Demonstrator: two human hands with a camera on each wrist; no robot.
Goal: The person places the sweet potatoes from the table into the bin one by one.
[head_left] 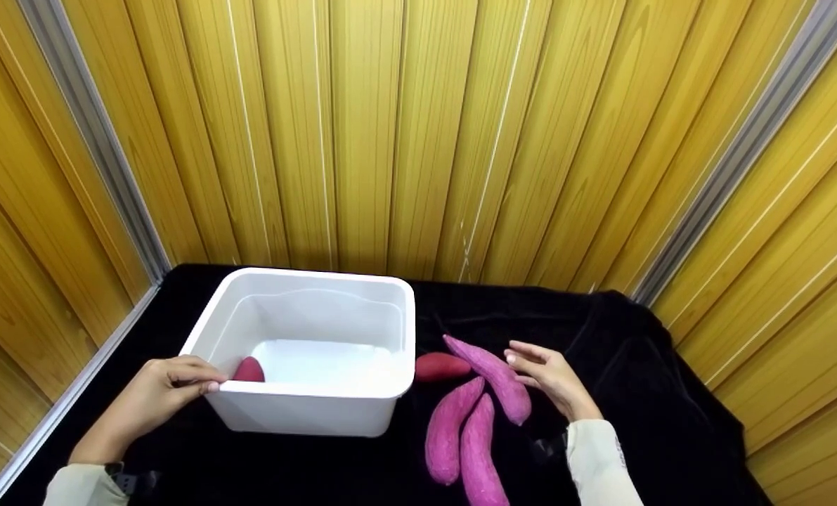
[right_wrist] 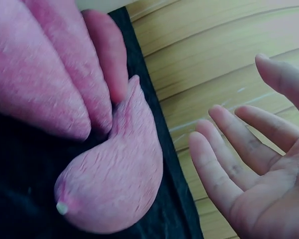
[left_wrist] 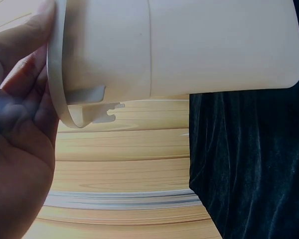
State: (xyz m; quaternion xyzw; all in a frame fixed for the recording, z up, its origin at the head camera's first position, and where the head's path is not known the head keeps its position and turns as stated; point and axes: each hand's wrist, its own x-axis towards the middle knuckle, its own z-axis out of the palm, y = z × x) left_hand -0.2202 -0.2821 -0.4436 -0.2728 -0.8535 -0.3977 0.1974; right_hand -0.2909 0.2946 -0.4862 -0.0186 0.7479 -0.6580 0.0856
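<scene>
A white plastic bin (head_left: 313,414) stands left of centre, and my left hand (head_left: 172,379) pinches its near left rim between thumb and fingers. In the left wrist view the left hand (left_wrist: 20,124) is at the rim of the bin (left_wrist: 214,45). Inside the bin lies a dark red sweet potato (head_left: 249,370), partly hidden by the near wall. To the right of the bin are three pinkish-purple sweet potatoes and a redder one (head_left: 440,367). My right hand (head_left: 546,376), fingers spread and holding nothing, hovers beside the upper purple sweet potato (head_left: 495,376), which also shows close up in the right wrist view (right_wrist: 114,174).
Two more purple sweet potatoes, one curved (head_left: 450,436) and one nearer me (head_left: 480,450), lie side by side. Black cloth (head_left: 643,422) covers the table. Yellow wood-look panels (head_left: 425,140) with grey corner strips enclose the back and both sides.
</scene>
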